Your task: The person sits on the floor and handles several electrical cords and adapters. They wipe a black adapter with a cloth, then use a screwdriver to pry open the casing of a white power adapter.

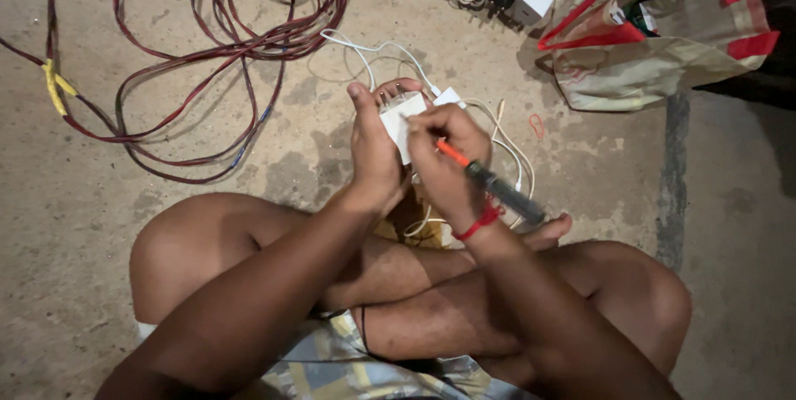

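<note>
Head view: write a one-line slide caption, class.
Seated cross-legged on concrete, left hand holds a small white box while right hand applies a screwdriver.

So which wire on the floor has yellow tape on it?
The long red wire looped at the top left; yellow tape wraps it near its left end. The white wire by the hands has no tape.

We're over a bare, stained concrete floor (99, 226), dimly lit, with a dark strip (673, 176) running along its right edge.
</note>
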